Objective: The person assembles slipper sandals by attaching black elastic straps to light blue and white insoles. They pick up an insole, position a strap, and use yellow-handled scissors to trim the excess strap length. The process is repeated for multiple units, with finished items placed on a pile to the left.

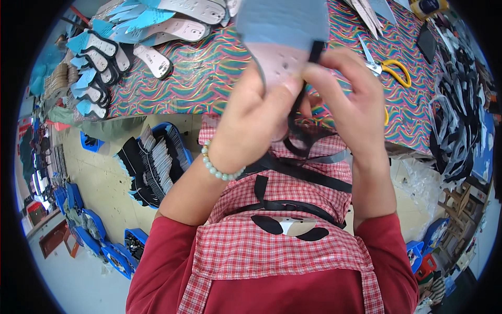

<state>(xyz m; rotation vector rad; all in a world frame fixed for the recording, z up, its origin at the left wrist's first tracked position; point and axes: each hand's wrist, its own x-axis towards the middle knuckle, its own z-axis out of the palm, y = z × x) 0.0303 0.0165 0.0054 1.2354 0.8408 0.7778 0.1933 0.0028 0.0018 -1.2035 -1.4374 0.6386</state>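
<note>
My left hand (253, 112) is closed on the narrow end of an insole (282, 29), its thumb lying on the top face. The insole is blue at the broad end and pale pink with small holes toward my fingers; motion blurs it a little. At its right edge my right hand (348, 91) pinches a black strip (316, 51) between thumb and forefinger. That strip runs down behind my fingers. More black strips (314, 175) lie across the red checked apron on my lap. Yellow-handled scissors (396, 72) rest on the table to the right of my right hand.
A patterned cloth (193, 89) covers the table. Piled insoles (180, 29) fill its far left, with others (367, 18) at the far right. Black strips (460, 115) hang at the right edge. Blue baskets (180, 141) stand on the floor, one packed with black-and-grey pieces.
</note>
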